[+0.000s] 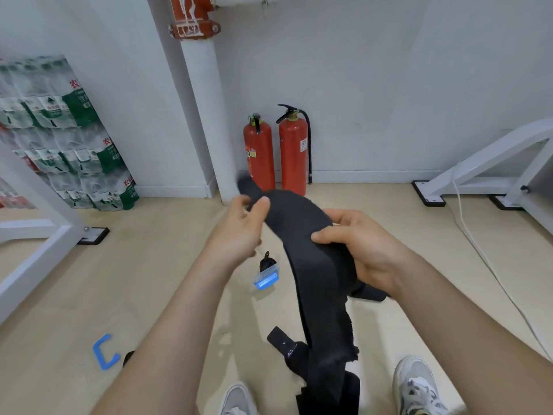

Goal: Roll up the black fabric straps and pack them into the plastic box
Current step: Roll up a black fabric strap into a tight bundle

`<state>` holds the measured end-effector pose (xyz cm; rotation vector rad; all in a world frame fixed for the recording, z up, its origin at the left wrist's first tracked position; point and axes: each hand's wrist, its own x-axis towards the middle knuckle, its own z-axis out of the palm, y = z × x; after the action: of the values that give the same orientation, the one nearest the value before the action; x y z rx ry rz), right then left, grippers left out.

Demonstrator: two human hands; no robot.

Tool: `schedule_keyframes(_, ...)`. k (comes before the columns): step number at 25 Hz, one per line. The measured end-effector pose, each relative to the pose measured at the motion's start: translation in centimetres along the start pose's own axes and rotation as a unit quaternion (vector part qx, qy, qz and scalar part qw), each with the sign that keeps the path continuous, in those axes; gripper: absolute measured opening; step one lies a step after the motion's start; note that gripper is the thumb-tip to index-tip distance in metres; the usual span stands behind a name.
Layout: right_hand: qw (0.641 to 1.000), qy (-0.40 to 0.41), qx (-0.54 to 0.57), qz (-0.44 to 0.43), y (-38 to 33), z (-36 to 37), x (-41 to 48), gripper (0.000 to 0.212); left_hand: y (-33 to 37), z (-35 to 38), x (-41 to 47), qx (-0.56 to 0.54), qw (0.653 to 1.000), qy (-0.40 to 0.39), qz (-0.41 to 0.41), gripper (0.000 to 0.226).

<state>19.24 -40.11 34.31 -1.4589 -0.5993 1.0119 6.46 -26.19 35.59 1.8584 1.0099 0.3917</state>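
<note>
– black fabric strap [302, 223], item one. location?
– held up above the floor [149, 265], arched between both hands. its long tail hangs toward 6 o'clock, down between two shoes [419, 387].
– hands, condition?
– left hand [239, 232]: thumb and fingers pinching the strap near its far end, somewhat blurred. right hand [368, 253]: fingers curled round the strap, thumb pressed on top.
– plastic box [267, 279], location?
– on the floor, at 5 o'clock of the left hand, apart from the held strap. clear with blue parts. a dark item pokes out at its far side; cannot tell what.
– other entries?
– two red fire extinguishers [293, 154] at 12 o'clock, against the wall. wrapped water bottle packs [59, 130] at 10 o'clock. blue c-shaped piece [104, 351] on the floor at 7 o'clock. white cable [478, 250] at 3 o'clock.
</note>
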Motion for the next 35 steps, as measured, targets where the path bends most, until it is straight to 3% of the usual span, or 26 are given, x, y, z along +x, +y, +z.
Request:
schedule_keyframes(3,0.992,0.112,0.038,-0.052,-0.1,0.2,0.8,0.02,0.5,2.1,-1.6,-0.087,0.988,-0.114,-0.056,0.046)
schedule_keyframes(5,0.987,0.147,0.045,-0.052,-0.4,0.9,0.8,0.019,-0.1,3.5,-2.3,-0.139,0.975,-0.169,-0.029,0.04)
schedule_keyframes(9,0.985,0.151,-0.065,-0.043,-1.0,2.3,0.3,0.019,-0.6,5.7,-2.5,-0.168,0.982,-0.079,0.033,0.024)
schedule_keyframes(11,0.987,0.106,-0.111,-0.043,-1.2,2.2,0.1,0.038,-0.5,5.5,-1.9,-0.204,0.978,-0.012,0.039,0.019)
schedule_keyframes(13,0.985,0.037,-0.165,-0.037,-0.9,2.0,-0.2,0.069,-0.5,4.5,-0.8,-0.27,0.962,0.032,0.014,0.022)
schedule_keyframes(15,0.969,-0.013,-0.239,-0.054,-0.4,2.0,-0.5,0.081,-0.4,3.1,-0.2,-0.338,0.941,0.033,-0.007,0.025)
schedule_keyframes(17,0.975,0.01,-0.199,-0.1,-0.3,2.1,-0.3,0.076,-0.1,2.2,-0.2,-0.39,0.921,-0.006,-0.002,0.025)
schedule_keyframes(20,0.98,0.118,-0.051,-0.152,-0.6,2.1,0.2,0.066,-0.1,2.4,-1.4,-0.335,0.937,-0.103,-0.005,0.023)
schedule_keyframes(22,0.971,0.185,-0.034,-0.146,-0.7,2.1,0.5,0.06,-0.4,3.2,-2.4,-0.224,0.957,-0.185,-0.006,0.023)
schedule_keyframes(24,0.968,0.216,-0.045,-0.12,-0.6,2.0,0.8,0.056,-0.8,3.9,-2.7,-0.191,0.962,-0.193,0.011,0.025)
schedule_keyframes(26,0.982,0.168,-0.045,-0.077,-0.6,1.9,0.7,0.061,-1.1,3.9,-2.2,-0.22,0.967,-0.123,0.024,0.027)
schedule_keyframes(28,0.995,0.066,-0.06,-0.038,-0.9,2.0,0.0,0.069,-1.0,3.5,-1.4,-0.242,0.969,-0.058,0.013,0.025)
schedule_keyframes(30,0.995,0.003,-0.09,-0.04,-0.8,2.1,-0.6,0.073,-0.8,3.1,-1.0,-0.236,0.971,-0.034,-0.001,0.025)
schedule_keyframes(35,0.975,0.006,-0.194,-0.112,-0.7,1.8,-0.9,0.062,-0.3,2.2,-1.2,-0.256,0.965,-0.053,-0.011,0.022)
